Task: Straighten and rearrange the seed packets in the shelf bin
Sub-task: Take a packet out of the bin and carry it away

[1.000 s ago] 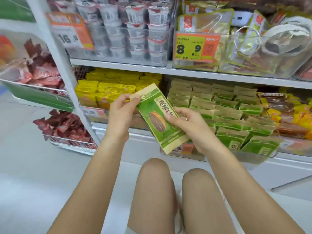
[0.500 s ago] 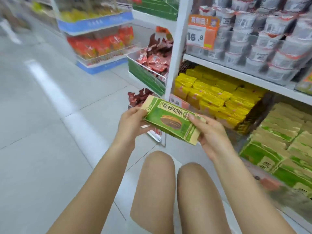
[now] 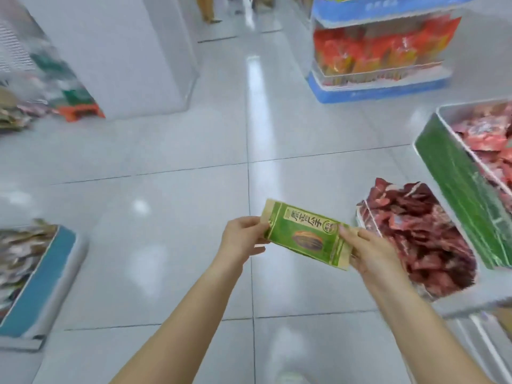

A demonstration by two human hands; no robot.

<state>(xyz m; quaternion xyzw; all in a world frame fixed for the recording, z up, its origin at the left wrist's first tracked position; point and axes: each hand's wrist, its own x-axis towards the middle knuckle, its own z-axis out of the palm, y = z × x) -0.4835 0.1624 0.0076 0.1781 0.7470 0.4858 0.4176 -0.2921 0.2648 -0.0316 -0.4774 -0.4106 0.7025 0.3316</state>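
green seed packet (image 3: 307,235) with tan ends, printed seed on front, lying lengthways, tilted down rightward, above floor

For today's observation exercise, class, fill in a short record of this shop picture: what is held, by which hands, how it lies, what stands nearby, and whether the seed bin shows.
Held item: green seed packet, printed face up
Left hand: pinches the packet's left end
Right hand: grips the packet's right end
Packet position: in the air above the tiled floor, tilted down to the right
Nearby right: basket of dark red packets, below a green-fronted tray
Far right: blue display stand
Seed bin: not in view
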